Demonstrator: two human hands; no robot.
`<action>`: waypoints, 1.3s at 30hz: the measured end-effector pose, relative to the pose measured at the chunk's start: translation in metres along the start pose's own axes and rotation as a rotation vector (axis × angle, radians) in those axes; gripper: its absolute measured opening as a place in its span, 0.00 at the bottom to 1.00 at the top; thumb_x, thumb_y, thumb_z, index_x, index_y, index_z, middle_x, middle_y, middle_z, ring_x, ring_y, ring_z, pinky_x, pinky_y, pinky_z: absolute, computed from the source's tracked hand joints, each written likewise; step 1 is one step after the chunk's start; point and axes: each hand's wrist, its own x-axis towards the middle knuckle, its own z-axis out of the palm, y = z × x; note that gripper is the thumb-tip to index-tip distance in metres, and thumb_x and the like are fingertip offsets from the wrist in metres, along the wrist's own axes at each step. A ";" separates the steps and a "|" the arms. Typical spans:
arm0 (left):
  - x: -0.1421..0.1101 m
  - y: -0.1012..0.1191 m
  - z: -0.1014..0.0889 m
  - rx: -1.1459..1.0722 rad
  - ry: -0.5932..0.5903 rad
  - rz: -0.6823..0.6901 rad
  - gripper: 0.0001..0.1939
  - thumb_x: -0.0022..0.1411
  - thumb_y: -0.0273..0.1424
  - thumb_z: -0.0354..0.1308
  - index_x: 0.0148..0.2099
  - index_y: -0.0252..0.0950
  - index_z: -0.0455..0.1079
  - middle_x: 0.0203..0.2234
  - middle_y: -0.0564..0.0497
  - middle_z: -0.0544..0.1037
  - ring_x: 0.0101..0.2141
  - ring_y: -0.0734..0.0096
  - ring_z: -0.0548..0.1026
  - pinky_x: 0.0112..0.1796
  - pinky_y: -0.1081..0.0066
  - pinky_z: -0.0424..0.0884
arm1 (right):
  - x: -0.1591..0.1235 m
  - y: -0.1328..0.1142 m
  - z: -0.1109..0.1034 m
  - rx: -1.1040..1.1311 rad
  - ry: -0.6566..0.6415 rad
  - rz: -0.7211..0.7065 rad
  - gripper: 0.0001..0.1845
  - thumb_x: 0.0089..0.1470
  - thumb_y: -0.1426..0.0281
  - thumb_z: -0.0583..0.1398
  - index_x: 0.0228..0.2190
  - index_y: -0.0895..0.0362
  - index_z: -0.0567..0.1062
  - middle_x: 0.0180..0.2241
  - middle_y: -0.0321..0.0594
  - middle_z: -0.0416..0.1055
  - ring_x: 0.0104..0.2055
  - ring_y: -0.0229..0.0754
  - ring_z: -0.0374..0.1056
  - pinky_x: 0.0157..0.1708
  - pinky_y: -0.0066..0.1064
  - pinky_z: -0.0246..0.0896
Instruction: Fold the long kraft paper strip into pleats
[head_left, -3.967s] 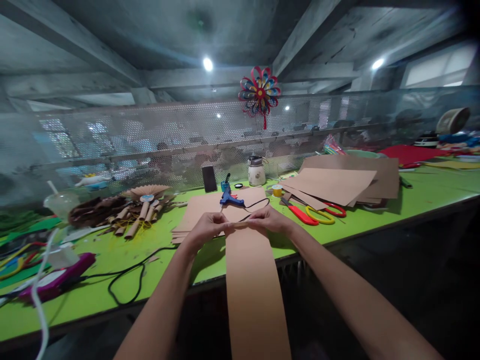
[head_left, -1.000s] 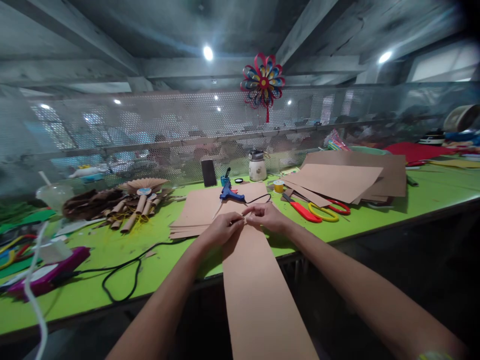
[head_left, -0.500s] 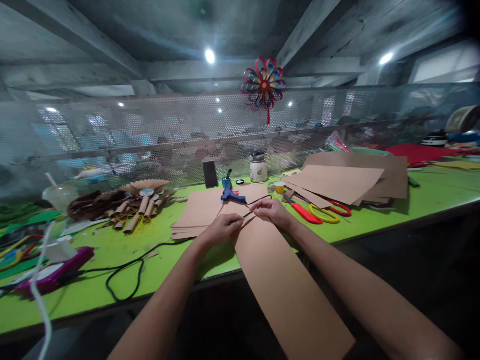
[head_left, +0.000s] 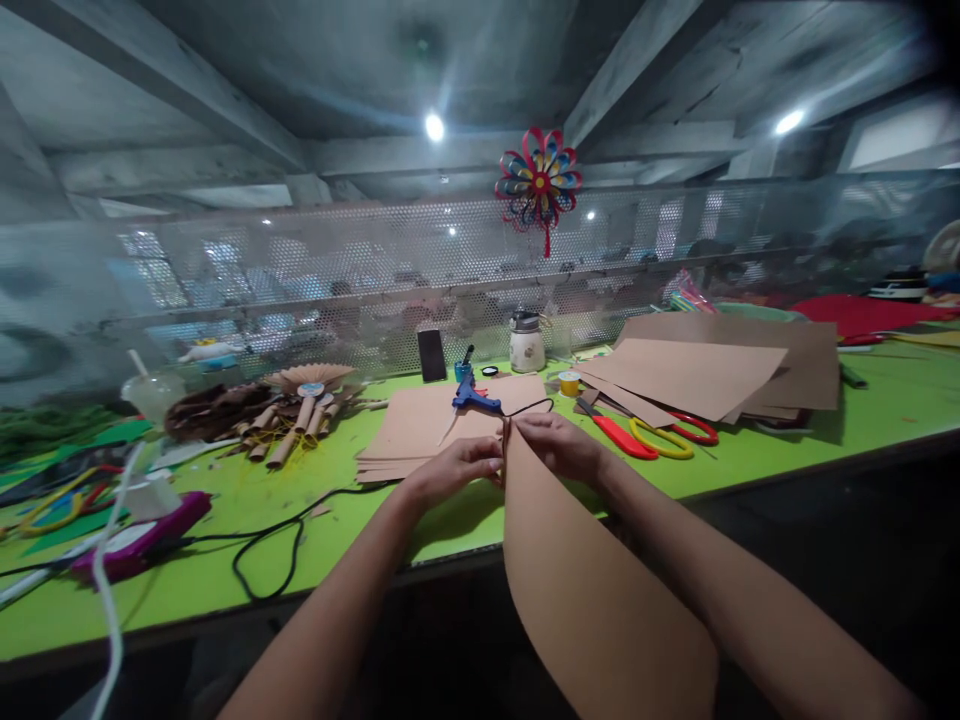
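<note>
A long sheet of brown kraft paper [head_left: 592, 570] hangs over the table's front edge, its lower part bowed and turned partly on its side. At its far end, my right hand [head_left: 559, 445] is closed on the paper with fingers bent. My left hand [head_left: 461, 468] meets the same end from the left, fingers curled in at the edge; its fingertips are partly hidden. Just beyond my hands, a blue glue gun [head_left: 476, 398] rests on a stack of kraft sheets [head_left: 397, 425], its black cord [head_left: 529, 407] running behind my right hand.
Red-handled scissors [head_left: 626, 437] and larger kraft sheets [head_left: 697, 370] lie on the right. Behind stand a phone [head_left: 431, 355], a bottle [head_left: 527, 345] and a yellow spool [head_left: 569, 383]. Paper rolls [head_left: 300, 425], a purple power strip [head_left: 150, 540] and a looped cord [head_left: 270, 540] are left.
The far end of the kraft paper has been lifted and turned upright, and the sheet now bows instead of lying flat. My left hand has opened slightly. The view has shifted a little left.
</note>
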 end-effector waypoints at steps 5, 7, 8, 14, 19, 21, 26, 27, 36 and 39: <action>0.001 0.004 0.005 -0.010 -0.008 -0.011 0.16 0.57 0.40 0.59 0.40 0.32 0.74 0.35 0.46 0.76 0.38 0.64 0.71 0.44 0.65 0.65 | 0.006 0.006 -0.002 -0.222 -0.008 -0.083 0.17 0.42 0.63 0.68 0.31 0.61 0.73 0.25 0.36 0.69 0.24 0.33 0.62 0.25 0.25 0.56; 0.001 0.003 0.004 0.002 0.038 -0.040 0.17 0.54 0.42 0.61 0.37 0.32 0.75 0.33 0.46 0.77 0.37 0.63 0.72 0.42 0.66 0.66 | 0.008 0.007 -0.004 -0.263 0.038 -0.129 0.16 0.41 0.63 0.68 0.28 0.60 0.72 0.24 0.34 0.67 0.24 0.32 0.61 0.24 0.24 0.53; 0.002 0.002 0.003 -0.002 0.083 -0.056 0.18 0.53 0.42 0.62 0.37 0.32 0.75 0.32 0.46 0.77 0.36 0.63 0.72 0.40 0.67 0.66 | 0.009 0.007 -0.005 -0.265 0.061 -0.148 0.16 0.41 0.63 0.68 0.27 0.60 0.71 0.25 0.34 0.67 0.25 0.32 0.61 0.26 0.24 0.54; 0.001 -0.003 -0.011 -0.170 0.336 -0.091 0.25 0.55 0.49 0.57 0.40 0.31 0.73 0.30 0.47 0.76 0.30 0.69 0.72 0.32 0.72 0.66 | 0.008 0.007 -0.008 -0.334 0.079 -0.121 0.16 0.44 0.60 0.65 0.29 0.59 0.70 0.25 0.33 0.66 0.27 0.33 0.61 0.28 0.25 0.54; 0.000 -0.006 -0.014 -0.040 0.241 -0.157 0.29 0.56 0.52 0.53 0.37 0.28 0.73 0.22 0.51 0.71 0.22 0.75 0.67 0.25 0.75 0.62 | 0.012 0.014 -0.007 -0.674 -0.047 -0.076 0.10 0.47 0.66 0.62 0.26 0.62 0.73 0.23 0.34 0.67 0.25 0.32 0.58 0.27 0.25 0.53; 0.001 -0.008 -0.012 0.139 0.181 -0.172 0.25 0.53 0.49 0.58 0.33 0.28 0.73 0.19 0.54 0.69 0.20 0.77 0.64 0.24 0.75 0.60 | 0.015 0.018 -0.005 -0.788 -0.064 -0.083 0.08 0.48 0.69 0.61 0.25 0.62 0.74 0.24 0.35 0.68 0.26 0.33 0.59 0.27 0.25 0.53; 0.003 -0.011 -0.009 0.343 0.154 -0.138 0.18 0.53 0.42 0.59 0.30 0.29 0.72 0.20 0.54 0.69 0.23 0.77 0.63 0.25 0.76 0.58 | 0.015 0.021 -0.003 -0.886 0.042 -0.104 0.11 0.48 0.66 0.61 0.28 0.63 0.76 0.25 0.38 0.70 0.27 0.34 0.61 0.26 0.25 0.55; 0.002 -0.011 -0.010 0.361 0.168 -0.133 0.17 0.53 0.42 0.58 0.30 0.29 0.71 0.20 0.54 0.69 0.23 0.77 0.63 0.25 0.76 0.57 | 0.014 0.019 -0.004 -0.897 0.060 -0.107 0.12 0.47 0.66 0.62 0.29 0.63 0.77 0.25 0.38 0.71 0.27 0.35 0.61 0.26 0.25 0.55; -0.006 -0.007 -0.026 0.392 0.257 -0.140 0.15 0.51 0.39 0.57 0.30 0.30 0.70 0.18 0.54 0.68 0.21 0.77 0.62 0.22 0.77 0.56 | 0.007 0.008 -0.007 -0.956 0.101 -0.127 0.10 0.49 0.70 0.59 0.30 0.64 0.78 0.27 0.39 0.73 0.28 0.35 0.64 0.29 0.25 0.57; -0.004 -0.009 -0.024 0.435 0.208 -0.151 0.14 0.50 0.38 0.57 0.29 0.30 0.71 0.18 0.54 0.68 0.21 0.76 0.63 0.23 0.76 0.57 | 0.011 0.019 -0.009 -1.003 0.115 -0.190 0.10 0.49 0.71 0.59 0.31 0.63 0.79 0.29 0.41 0.75 0.30 0.37 0.67 0.31 0.25 0.59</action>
